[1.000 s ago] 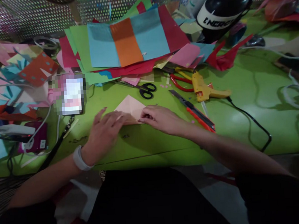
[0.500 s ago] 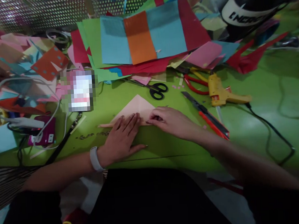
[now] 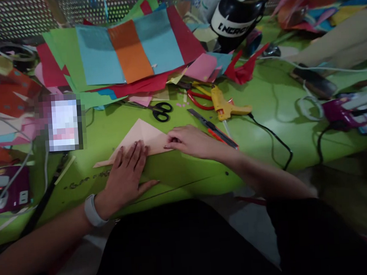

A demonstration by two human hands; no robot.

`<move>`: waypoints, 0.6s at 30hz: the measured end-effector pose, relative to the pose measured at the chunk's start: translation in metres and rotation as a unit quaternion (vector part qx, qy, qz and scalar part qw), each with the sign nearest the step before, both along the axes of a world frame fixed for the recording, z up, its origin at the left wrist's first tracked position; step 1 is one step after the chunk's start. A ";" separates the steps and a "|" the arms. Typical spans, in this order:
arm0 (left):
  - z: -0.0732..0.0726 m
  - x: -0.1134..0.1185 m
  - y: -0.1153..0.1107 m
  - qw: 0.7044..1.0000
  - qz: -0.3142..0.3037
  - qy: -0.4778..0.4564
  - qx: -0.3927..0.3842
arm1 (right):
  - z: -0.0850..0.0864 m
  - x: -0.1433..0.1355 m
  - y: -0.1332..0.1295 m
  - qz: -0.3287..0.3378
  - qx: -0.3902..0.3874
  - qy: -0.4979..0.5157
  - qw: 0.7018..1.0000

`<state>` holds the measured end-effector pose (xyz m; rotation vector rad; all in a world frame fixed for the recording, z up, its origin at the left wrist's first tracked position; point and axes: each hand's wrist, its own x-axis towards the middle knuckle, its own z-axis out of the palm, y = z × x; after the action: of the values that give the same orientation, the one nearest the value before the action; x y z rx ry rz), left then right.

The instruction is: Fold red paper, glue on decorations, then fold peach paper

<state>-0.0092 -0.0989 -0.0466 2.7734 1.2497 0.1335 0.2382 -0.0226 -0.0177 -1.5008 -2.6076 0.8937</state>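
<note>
A pale pink paper, folded to a triangle with its peak away from me, lies on the green table. My left hand rests flat on its lower left part, fingers spread and thumb out on the tabletop. At the paper's right corner, my right hand has its fingers curled together, pinching the edge. The long folded strip along the bottom sticks out at the left. Black-handled scissors lie just beyond the paper.
Behind are stacked coloured papers and a black bottle. A red cutter and a yellow glue gun with its cord lie at the right. A lit phone is at the left.
The view has swung to the right, so the table's things appear further left. Both hands are still on the paper; the right one stays at its right corner.
</note>
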 end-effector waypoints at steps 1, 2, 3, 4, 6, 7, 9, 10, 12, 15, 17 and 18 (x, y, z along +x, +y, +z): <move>0.000 0.000 0.000 1.000 0.000 0.003 0.000 | -0.001 0.006 0.000 -0.005 0.002 0.001 1.000; 0.000 0.000 0.001 1.000 0.000 0.005 0.000 | -0.002 0.012 0.000 -0.010 0.006 0.002 1.000; 0.000 0.000 0.001 1.000 0.000 0.006 0.002 | -0.002 0.019 0.000 -0.015 0.011 0.002 1.000; 0.000 -0.001 0.001 1.000 0.000 0.004 0.005 | -0.002 0.026 -0.001 -0.021 0.018 0.002 1.000; -0.002 -0.001 0.002 1.000 -0.001 0.000 0.013 | 0.000 0.038 -0.002 -0.032 0.037 -0.011 0.999; -0.002 -0.001 0.002 1.000 -0.002 -0.002 0.018 | 0.002 0.042 -0.004 -0.039 0.052 -0.023 0.998; -0.004 -0.001 0.003 1.000 -0.005 -0.004 0.026 | 0.005 0.041 -0.010 -0.075 0.111 -0.049 0.990; -0.004 -0.001 0.003 1.000 -0.006 -0.004 0.030 | 0.006 0.035 -0.013 -0.096 0.151 -0.053 0.982; -0.005 -0.002 0.004 0.999 -0.011 -0.005 0.037 | 0.003 0.015 -0.023 -0.120 0.231 -0.030 0.965; -0.007 -0.004 0.006 0.998 -0.022 -0.010 0.051 | -0.012 -0.025 -0.039 0.007 0.246 0.050 0.968; -0.008 -0.005 0.008 0.998 -0.028 -0.011 0.054 | -0.026 -0.045 -0.047 0.053 0.235 0.053 0.969; -0.008 -0.006 0.008 0.998 -0.030 -0.009 0.054 | -0.032 -0.050 -0.050 0.058 0.230 0.049 0.970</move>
<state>-0.0147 -0.0906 -0.0548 2.8908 1.1892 0.2285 0.1879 -0.0723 -0.0501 -1.1613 -2.6046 0.3156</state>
